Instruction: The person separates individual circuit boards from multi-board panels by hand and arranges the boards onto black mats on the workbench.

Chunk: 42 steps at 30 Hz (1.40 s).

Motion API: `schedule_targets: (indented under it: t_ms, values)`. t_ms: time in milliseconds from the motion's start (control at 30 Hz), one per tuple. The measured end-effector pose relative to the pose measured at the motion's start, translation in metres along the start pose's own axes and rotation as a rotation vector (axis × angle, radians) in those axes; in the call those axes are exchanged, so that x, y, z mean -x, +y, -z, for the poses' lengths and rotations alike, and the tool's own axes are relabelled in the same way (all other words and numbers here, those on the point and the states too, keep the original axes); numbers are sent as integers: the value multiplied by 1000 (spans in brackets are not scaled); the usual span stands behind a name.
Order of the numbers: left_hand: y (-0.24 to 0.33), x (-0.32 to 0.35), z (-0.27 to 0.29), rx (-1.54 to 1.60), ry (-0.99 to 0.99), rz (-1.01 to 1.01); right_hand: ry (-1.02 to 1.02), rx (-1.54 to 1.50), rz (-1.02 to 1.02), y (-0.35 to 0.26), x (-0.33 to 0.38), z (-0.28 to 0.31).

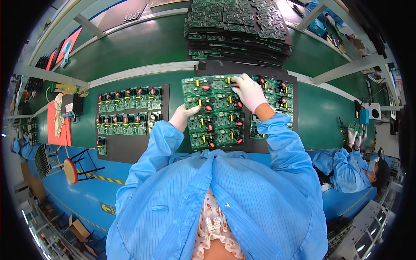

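Observation:
A large green circuit board panel [221, 93] is held up in front of me, tilted over the bench. Red discs, yellow parts and black parts stand on its face. My left hand [182, 117], in a white glove, grips its left edge, thumb over the front. At the top right, my gloved right hand [251, 92] pinches the panel's edge and upper corner. Behind it lies a black sheet [294, 99] with more populated boards, partly covered by the panel and my right arm. Another black sheet [123, 149] on the left carries rows of small separate boards.
A tall stack of board-laden sheets [238, 54] stands at the back. To the left are a black box [73, 105] and a red mat [58, 130] with a pale cloth. A co-worker [351, 169] sits at the right, handling a board. A stool [70, 170] stands left of the bench.

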<state>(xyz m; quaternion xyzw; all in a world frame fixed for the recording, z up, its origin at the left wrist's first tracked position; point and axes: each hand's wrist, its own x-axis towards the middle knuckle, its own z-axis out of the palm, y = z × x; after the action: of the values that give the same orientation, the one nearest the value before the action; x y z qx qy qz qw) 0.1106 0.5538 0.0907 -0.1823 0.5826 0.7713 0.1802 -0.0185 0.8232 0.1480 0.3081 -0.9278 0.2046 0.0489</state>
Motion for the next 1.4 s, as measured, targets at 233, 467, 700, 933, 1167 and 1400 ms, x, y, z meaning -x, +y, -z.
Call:
schedule_targets:
  t_ms: [233, 467, 700, 933, 1167, 1400]
  values:
    - [-4, 21, 14, 269, -6, -37, 15, -55, 88, -29, -48, 1]
    - [-7, 37, 19, -74, 200, -127, 79, -591, -393, -36, 39, 22]
    - [-17, 23, 10, -34, 321, -18, 182, -827, -717, -84, 143, -36]
    - [-30, 36, 14, 606, 287, 34, -29, -1750, -1141, -108, 118, -21]
    - [-58, 29, 34, -113, 357, -253, 62, -1648, -1095, -86, 102, -72]
    - [-65, 22, 29, 293, 327, -180, 93, -1643, -1095, -72, 92, -76]
